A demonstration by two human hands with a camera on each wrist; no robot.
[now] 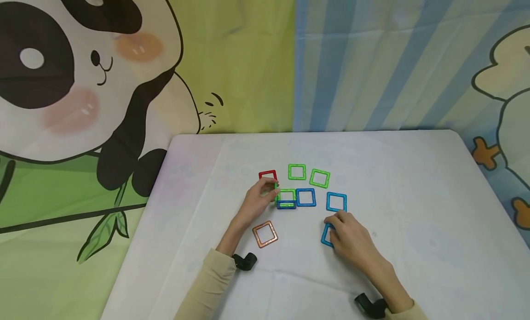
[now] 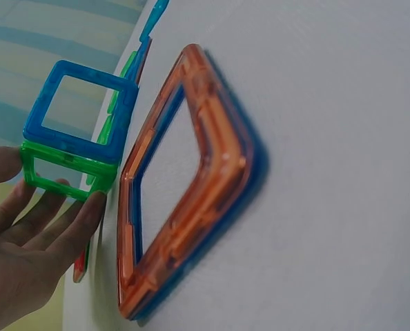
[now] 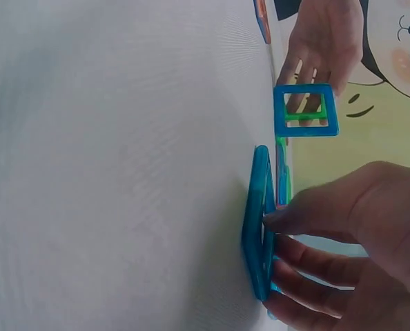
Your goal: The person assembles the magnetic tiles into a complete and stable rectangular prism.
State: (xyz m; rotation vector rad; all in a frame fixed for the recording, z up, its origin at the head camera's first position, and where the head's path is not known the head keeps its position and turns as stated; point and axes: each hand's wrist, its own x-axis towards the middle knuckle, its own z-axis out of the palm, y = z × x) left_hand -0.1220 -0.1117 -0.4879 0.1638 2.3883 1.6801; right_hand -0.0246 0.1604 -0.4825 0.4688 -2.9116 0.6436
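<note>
On the white table my left hand (image 1: 256,201) grips an upright green square frame tile (image 2: 68,160) between thumb and fingers. It joins an upright dark blue square tile (image 2: 70,143) at a corner, and a green tile (image 1: 286,190) shows inside that corner. A flat dark blue tile (image 1: 306,205) lies beside them on the right. My right hand (image 1: 352,239) pinches a light blue square tile (image 3: 258,200), tilted close over the table, its thumb on one side and fingers on the other. The fingers partly cover this tile in the head view.
A copper-orange tile (image 1: 269,242) lies in front of the left hand. A red tile (image 1: 267,172) and two green tiles, one (image 1: 296,178) left of the other (image 1: 320,170), lie behind. Another light blue tile (image 1: 328,201) sits just beyond my right fingertips. Printed curtains hang behind the table.
</note>
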